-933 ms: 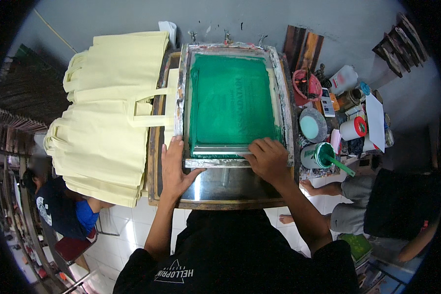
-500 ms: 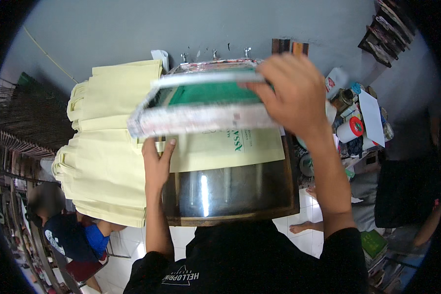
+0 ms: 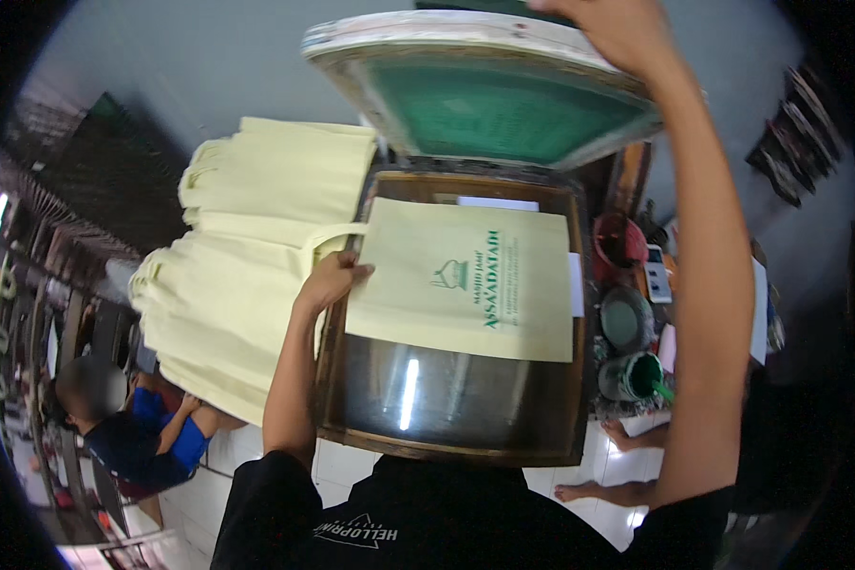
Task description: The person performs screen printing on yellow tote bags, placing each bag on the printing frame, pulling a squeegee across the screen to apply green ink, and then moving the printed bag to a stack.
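Observation:
My right hand (image 3: 627,36) grips the upper right edge of a screen-printing frame (image 3: 475,33), which stands tilted up with its green mesh (image 3: 503,109) facing me. Beneath it, a pale yellow cloth bag (image 3: 408,318) lies flat on a dark glass-topped printing board (image 3: 465,408), bearing a green print of a small emblem and lettering. At the bag's left edge, beside its handle (image 3: 337,233), my left hand (image 3: 335,279) is closed with thumb and fingers on the cloth. Part of the right hand's fingers is cut off by the upper rim.
Stacked pale yellow bags (image 3: 247,275) lie to the board's left. On the right are a cup of green ink (image 3: 636,377), a round tub (image 3: 625,318) and a red bowl (image 3: 619,239). One person (image 3: 152,427) sits at the lower left; another's bare feet (image 3: 589,491) show at right.
My right hand has swung the frame up and away, uncovering the whole print on the bag. My left hand still sits at the bag's left edge. The view has shifted.

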The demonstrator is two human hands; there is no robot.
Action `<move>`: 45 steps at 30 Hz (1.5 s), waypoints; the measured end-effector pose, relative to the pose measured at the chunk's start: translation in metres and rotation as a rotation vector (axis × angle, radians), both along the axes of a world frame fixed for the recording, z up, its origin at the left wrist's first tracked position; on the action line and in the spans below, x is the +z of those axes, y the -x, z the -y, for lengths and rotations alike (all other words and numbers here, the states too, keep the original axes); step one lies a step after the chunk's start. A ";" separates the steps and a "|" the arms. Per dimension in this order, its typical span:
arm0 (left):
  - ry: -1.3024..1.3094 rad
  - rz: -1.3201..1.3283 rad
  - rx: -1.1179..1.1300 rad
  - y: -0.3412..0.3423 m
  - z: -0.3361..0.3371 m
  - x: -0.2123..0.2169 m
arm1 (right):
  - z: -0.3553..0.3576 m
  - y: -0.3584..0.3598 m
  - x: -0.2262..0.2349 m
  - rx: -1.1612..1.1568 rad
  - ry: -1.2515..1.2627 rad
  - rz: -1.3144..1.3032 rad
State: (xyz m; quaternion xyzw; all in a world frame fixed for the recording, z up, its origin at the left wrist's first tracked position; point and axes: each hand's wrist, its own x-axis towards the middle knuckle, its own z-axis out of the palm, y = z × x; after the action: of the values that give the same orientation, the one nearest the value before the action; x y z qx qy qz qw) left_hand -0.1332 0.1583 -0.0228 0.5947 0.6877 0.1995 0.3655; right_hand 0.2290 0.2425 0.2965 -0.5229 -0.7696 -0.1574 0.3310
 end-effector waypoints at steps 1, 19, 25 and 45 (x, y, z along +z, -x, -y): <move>0.018 0.043 0.064 0.009 0.002 0.005 | -0.006 0.000 -0.001 -0.011 0.001 -0.015; -0.625 -0.990 0.665 0.351 0.055 0.099 | -0.056 -0.022 0.016 -0.055 -0.023 -0.010; -0.598 -0.380 -0.396 0.129 0.012 0.016 | -0.029 -0.015 0.019 0.057 -0.014 -0.064; -0.197 -0.095 -0.383 0.101 -0.049 0.099 | -0.052 -0.030 0.013 -0.016 -0.023 -0.031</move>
State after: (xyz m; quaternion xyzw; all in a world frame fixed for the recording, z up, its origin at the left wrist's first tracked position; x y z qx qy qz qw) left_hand -0.2344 0.2077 0.0759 0.7560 0.5559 0.1644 0.3040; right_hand 0.2590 0.2941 0.3099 -0.5275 -0.7582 -0.1608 0.3479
